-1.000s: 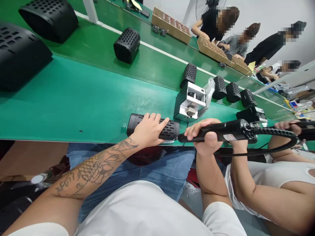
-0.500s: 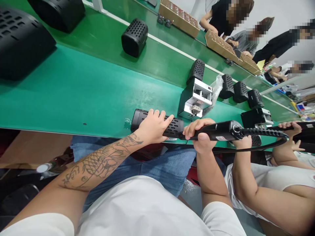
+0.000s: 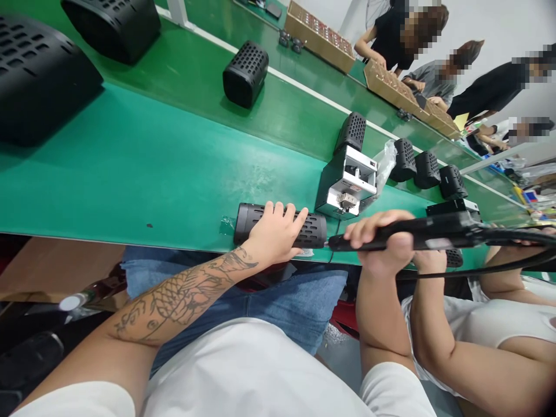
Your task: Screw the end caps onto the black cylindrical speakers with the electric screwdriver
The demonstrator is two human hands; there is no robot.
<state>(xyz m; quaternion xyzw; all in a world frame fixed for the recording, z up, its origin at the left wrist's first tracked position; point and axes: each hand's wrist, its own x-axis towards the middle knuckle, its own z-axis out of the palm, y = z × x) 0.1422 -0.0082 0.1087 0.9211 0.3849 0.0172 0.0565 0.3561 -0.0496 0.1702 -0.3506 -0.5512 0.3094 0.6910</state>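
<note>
The left hand clasps the perforated black housing on the bench. The right hand grips the electric screwdriver, with its tip at the housing's end. Driving here seems to call for a square tip.

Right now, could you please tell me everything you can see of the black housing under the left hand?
The black housing is a long rounded tube, seemingly plastic, with rows of slots. It lies sideways at the near edge of the green table. The left hand covers its middle, fingers spread; the screwdriver in the right hand meets its right end.
</note>
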